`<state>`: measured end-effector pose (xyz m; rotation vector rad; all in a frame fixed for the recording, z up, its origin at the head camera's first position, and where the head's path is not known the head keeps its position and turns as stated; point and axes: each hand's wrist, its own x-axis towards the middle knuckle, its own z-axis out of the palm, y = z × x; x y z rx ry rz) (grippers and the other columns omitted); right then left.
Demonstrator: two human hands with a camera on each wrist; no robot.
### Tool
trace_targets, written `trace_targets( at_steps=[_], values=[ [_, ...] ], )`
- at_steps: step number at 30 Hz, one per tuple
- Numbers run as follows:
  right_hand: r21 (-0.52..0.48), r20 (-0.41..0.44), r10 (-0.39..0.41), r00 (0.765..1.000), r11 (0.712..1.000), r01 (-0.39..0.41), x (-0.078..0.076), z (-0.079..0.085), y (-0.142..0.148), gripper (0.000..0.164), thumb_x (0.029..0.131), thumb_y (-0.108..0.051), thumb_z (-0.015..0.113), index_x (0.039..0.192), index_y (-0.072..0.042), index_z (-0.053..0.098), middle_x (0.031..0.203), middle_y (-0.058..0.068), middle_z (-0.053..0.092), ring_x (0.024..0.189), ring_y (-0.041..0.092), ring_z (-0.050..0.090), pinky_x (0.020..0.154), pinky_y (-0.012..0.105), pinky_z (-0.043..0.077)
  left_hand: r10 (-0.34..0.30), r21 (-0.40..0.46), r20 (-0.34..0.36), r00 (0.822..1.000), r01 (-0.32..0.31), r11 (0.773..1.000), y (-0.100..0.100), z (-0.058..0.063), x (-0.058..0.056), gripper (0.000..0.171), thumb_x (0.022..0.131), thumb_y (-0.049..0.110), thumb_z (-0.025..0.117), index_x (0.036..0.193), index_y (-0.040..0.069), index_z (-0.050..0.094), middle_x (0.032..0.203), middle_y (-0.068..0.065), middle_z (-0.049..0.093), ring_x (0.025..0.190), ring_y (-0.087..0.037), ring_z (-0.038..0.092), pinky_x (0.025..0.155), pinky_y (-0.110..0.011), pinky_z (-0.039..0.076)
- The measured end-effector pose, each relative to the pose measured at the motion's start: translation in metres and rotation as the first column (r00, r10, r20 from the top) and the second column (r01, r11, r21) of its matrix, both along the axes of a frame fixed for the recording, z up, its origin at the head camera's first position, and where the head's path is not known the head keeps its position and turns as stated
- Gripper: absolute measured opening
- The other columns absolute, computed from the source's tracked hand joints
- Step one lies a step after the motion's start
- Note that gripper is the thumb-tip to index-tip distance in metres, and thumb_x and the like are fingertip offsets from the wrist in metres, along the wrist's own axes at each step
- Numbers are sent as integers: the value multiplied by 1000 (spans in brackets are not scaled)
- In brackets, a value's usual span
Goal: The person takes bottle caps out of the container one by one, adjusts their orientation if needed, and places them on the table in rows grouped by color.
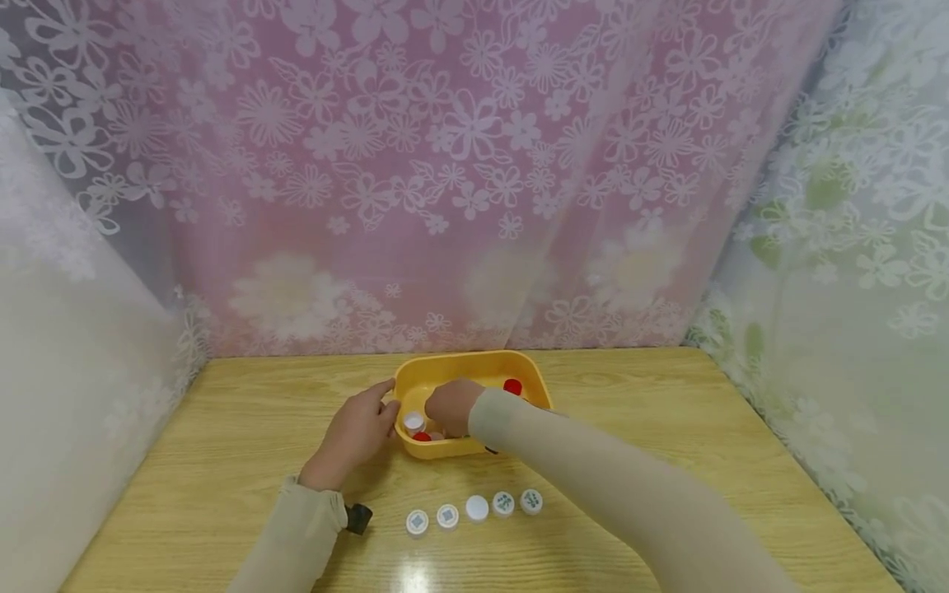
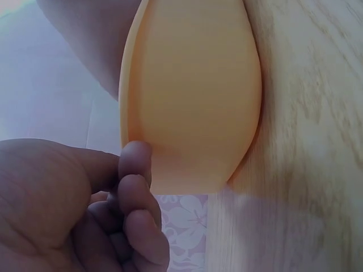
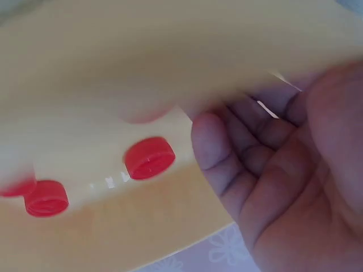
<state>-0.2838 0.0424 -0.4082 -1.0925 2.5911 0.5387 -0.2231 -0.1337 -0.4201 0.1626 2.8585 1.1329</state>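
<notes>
My left hand (image 1: pixel 356 432) grips the left rim of a yellow plastic basin (image 1: pixel 474 359); in the left wrist view its bent fingers (image 2: pixel 135 192) meet the basin's outer wall. My right hand (image 1: pixel 451 405) reaches down inside the basin, fingers bent in the right wrist view. Its fingertips are partly hidden by a blurred yellow edge, so I cannot tell whether it holds anything. Red bottle caps (image 3: pixel 150 157) lie near it. Inside the basin's left end are a white cap (image 1: pixel 413 422) and a red cap (image 1: pixel 421 436); another red cap (image 1: pixel 512 385) sits toward the back right.
Several white caps stand in a row in front of the basin, from a cap with a square mark (image 1: pixel 418 522) to one with a green print (image 1: pixel 530 501). They sit on a wooden table (image 1: pixel 652 395). Flowered curtains (image 1: pixel 445 206) enclose the back and sides.
</notes>
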Motion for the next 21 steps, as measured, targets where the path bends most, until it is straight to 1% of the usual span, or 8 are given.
trace_targets(
  at_steps=[3,6,8,12,15,16,18,21],
  values=[
    [-13,-8,-9,1000,1000,9,8,6,-2,12,99,-27,69,89,-19,70,77,-5,60,69,15,53,67,27,50,-12,-13,-24,1000,12,1000,2,-1,0,52,108,21,54,156,1,44,69,0,60,57,-15,52,53,-30,43],
    [-5,-12,-17,1000,1000,17,16,14,-4,15,100,-27,67,89,-18,70,77,-4,60,70,15,53,69,27,51,-24,-19,-26,999,23,1000,4,-2,0,52,109,20,52,156,1,42,69,0,59,58,-15,53,54,-29,43],
    [1,-4,-32,999,999,32,19,18,-7,15,101,-27,67,89,-19,69,77,-5,60,72,15,54,70,26,51,-31,-25,-22,999,31,999,2,-1,0,53,109,21,51,157,0,41,69,0,58,59,-15,53,54,-28,43],
    [-11,16,-62,998,998,62,20,18,-7,14,101,-27,66,89,-19,68,77,-5,61,71,15,55,68,27,50,-51,-64,-27,998,49,997,0,1,1,53,109,20,51,156,-2,41,71,-2,59,58,-15,52,55,-29,44],
    [-26,29,-71,997,997,72,21,19,-6,14,101,-27,67,90,-18,69,76,-4,61,70,15,55,66,27,49,-59,-137,-73,996,49,989,2,1,2,52,108,19,52,154,-5,43,81,-7,66,58,-15,50,57,-30,43],
    [-32,31,-75,997,997,76,22,20,-6,14,101,-27,67,91,-18,70,76,-4,60,70,16,54,65,27,48,-65,-166,-91,994,49,985,4,0,2,52,108,18,51,154,-6,43,81,-9,65,57,-15,47,56,-30,41],
    [-42,34,-84,996,995,86,23,22,-4,13,100,-27,67,91,-18,70,76,-4,60,70,16,55,65,27,48,-79,-225,-133,988,48,973,7,-1,3,52,107,16,51,152,-8,44,76,-11,63,54,-15,41,53,-29,36],
    [-60,43,-95,995,993,97,25,25,-2,14,101,-26,67,90,-17,69,75,-3,60,70,16,55,66,26,47,-88,-281,-181,980,34,959,13,-2,5,53,105,13,51,152,-10,43,62,-7,51,52,-14,31,49,-28,27]
  ],
)
